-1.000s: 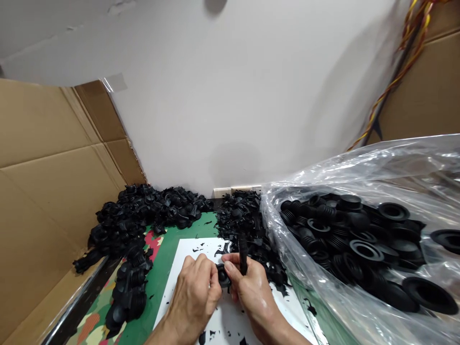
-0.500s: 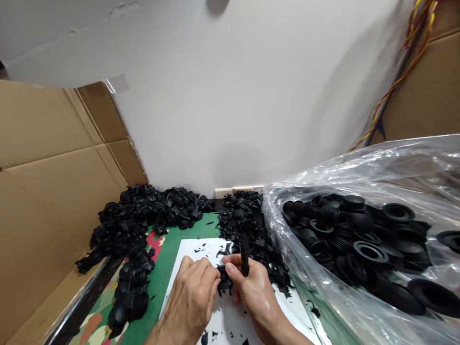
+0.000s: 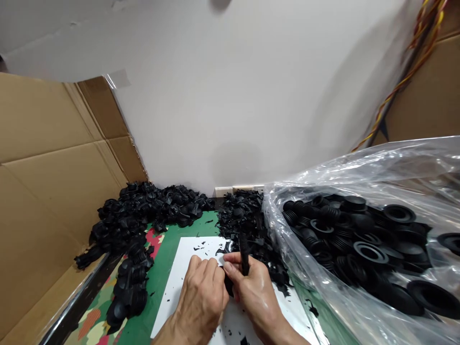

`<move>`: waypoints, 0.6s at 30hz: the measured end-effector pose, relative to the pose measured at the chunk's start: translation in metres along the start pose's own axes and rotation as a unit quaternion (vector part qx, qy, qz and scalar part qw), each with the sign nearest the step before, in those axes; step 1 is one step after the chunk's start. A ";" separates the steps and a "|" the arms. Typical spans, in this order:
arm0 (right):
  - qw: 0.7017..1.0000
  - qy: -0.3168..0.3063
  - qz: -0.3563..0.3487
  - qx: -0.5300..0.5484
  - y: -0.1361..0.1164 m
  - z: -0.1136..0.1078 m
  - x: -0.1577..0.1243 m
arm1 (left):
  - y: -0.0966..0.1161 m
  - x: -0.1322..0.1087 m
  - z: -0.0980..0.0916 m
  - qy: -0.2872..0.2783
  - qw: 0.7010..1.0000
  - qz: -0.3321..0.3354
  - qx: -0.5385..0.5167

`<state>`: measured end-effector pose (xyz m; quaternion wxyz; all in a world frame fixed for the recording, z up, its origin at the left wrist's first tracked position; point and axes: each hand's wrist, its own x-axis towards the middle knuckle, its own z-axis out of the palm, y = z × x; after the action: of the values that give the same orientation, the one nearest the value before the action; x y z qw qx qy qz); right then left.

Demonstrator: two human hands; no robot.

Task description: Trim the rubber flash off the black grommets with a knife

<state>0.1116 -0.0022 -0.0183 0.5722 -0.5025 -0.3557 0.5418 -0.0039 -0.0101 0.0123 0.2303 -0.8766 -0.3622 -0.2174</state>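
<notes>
Thumb and fingers of your right hand (image 3: 251, 287) close around a small black piece (image 3: 229, 286), low and centre over a white sheet (image 3: 172, 302). A slim dark tool (image 3: 244, 251) stands upright between that thumb and forefinger. Your left hand (image 3: 204, 292) presses in from the other side, fingers curled; its fingertips are hidden, so you cannot tell what they pinch. The piece looks matt and dark, its shape mostly covered by your hands. Black shreds dot the sheet, whose left edge borders a strip of green mat (image 3: 160, 268), your widest room sideways. Beyond the sheet's far right corner, a heap of scraps (image 3: 244, 215) crowds close. Ribbed black parts (image 3: 161, 206) bank up far left beside cardboard (image 3: 53, 120); a clear plastic bag (image 3: 305, 179) of round black parts (image 3: 345, 235) bounds your right.
</notes>
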 end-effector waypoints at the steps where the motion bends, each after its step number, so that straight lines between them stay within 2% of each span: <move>1: 1.000 0.000 -0.002 0.002 -0.001 -0.001 0.000 | -0.001 -0.001 0.000 0.016 1.000 -0.010 -0.014; 3: 1.000 0.000 0.000 0.003 -0.001 -0.002 0.001 | -0.004 -0.002 -0.002 0.034 0.997 -0.046 -0.053; 7: 1.000 -0.005 0.014 -0.007 -0.002 -0.003 0.001 | -0.013 -0.007 -0.010 0.023 0.974 -0.167 -0.154; 9: 1.000 -0.004 0.016 -0.008 -0.003 -0.002 0.000 | -0.018 -0.010 -0.012 0.027 0.962 -0.205 -0.177; 15: 1.000 0.000 0.008 -0.004 -0.002 -0.001 -0.001 | -0.022 -0.018 -0.018 0.040 0.955 -0.241 -0.166; 18: 1.000 -0.003 0.003 -0.004 -0.002 -0.001 -0.002 | -0.017 -0.015 -0.024 0.035 0.957 -0.225 -0.181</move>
<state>0.1127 -0.0045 -0.0161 0.5677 -0.5038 -0.3582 0.5437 -0.0312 -0.0208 0.0277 0.0256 -0.7913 -0.4962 -0.3563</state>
